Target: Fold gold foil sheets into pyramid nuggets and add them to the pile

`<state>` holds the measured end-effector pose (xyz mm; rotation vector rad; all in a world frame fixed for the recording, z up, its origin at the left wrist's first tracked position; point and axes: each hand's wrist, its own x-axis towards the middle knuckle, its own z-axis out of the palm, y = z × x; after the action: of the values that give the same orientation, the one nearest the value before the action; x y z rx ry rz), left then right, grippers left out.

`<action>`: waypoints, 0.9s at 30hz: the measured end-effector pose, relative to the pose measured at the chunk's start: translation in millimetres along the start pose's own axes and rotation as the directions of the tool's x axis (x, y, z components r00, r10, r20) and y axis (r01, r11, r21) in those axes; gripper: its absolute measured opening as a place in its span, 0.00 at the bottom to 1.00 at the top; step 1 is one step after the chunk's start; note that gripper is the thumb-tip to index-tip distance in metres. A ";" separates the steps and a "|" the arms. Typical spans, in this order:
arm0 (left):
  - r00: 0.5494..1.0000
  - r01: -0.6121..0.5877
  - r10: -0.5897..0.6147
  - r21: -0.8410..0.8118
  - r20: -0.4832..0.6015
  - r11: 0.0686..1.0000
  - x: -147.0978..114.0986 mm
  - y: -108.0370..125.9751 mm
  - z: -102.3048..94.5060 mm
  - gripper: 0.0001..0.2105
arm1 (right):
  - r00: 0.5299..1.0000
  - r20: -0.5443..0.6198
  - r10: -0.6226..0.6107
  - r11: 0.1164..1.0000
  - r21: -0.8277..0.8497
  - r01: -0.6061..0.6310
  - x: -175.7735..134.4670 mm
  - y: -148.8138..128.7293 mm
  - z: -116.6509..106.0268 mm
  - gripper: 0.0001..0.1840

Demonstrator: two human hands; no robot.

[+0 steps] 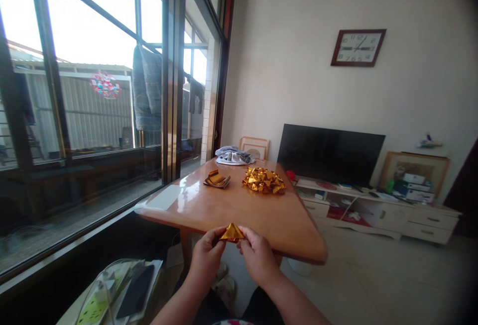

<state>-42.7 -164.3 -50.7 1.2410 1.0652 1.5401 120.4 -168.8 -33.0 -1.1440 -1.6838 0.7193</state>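
A piece of shiny gold foil paper (232,233), folded to a triangular peak, is held up just in front of the table's near edge. My left hand (209,253) pinches its left corner between thumb and fingers. At the right corner, my right hand (257,254) grips it the same way. On the wooden table (209,210) beyond lies a heap of folded gold foil pieces (263,180). Left of that heap sits a small stack of flat gold sheets (217,179). The undersides of the fingers are partly hidden.
Folded clothes (234,156) rest at the table's far end. To the lower left, a phone (136,291) and a green-and-white power strip (97,295) lie on a low surface. A large window (93,116) runs along the left. A television (330,156) stands on a white cabinet (388,218).
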 end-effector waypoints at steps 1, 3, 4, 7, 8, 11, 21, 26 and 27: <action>1.000 0.009 -0.008 -0.015 0.002 1.000 0.5 -0.6 -0.3 0.18 | 1.000 -0.003 0.004 1.000 0.006 -0.004 0.5 1.8 0.6 0.25; 1.000 0.029 -0.028 -0.041 0.008 0.999 2.0 -2.0 -1.4 0.20 | 1.000 -0.010 0.014 1.000 0.016 -0.014 1.4 4.7 1.5 0.25; 0.999 0.039 -0.039 -0.048 0.016 0.998 2.8 -2.6 -2.1 0.21 | 1.000 -0.009 0.021 1.000 0.021 -0.021 1.7 5.5 1.6 0.25; 0.996 0.058 -0.056 -0.032 0.068 0.998 5.1 -2.9 -4.3 0.23 | 0.999 0.024 0.038 0.998 0.039 -0.039 2.0 5.0 0.5 0.24; 0.995 0.059 -0.057 -0.021 0.083 0.998 5.4 -2.5 -4.8 0.22 | 0.998 0.039 0.039 0.998 0.046 -0.041 1.9 4.0 -0.1 0.24; 0.994 0.054 -0.053 0.000 0.099 0.999 5.4 -0.5 -5.2 0.21 | 0.997 0.067 0.034 0.997 0.062 -0.038 1.7 0.5 -2.0 0.24; 0.991 0.069 -0.068 -0.008 0.116 0.998 4.4 3.0 -5.0 0.19 | 0.991 0.114 0.067 0.991 0.109 -0.079 2.0 -1.2 -3.2 0.23; 0.988 0.103 -0.107 0.043 0.108 0.994 1.0 10.5 -3.8 0.20 | 0.988 0.085 0.128 0.980 0.140 -0.139 5.6 7.7 0.3 0.18; 0.988 0.116 -0.122 0.064 0.100 0.991 0.2 11.6 -3.8 0.20 | 0.985 0.076 0.155 0.975 0.151 -0.165 6.4 9.2 0.8 0.17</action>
<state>-47.8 -167.5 -40.0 1.2594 1.1030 1.3488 122.3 -159.3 -38.6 -1.1646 -1.5686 0.9813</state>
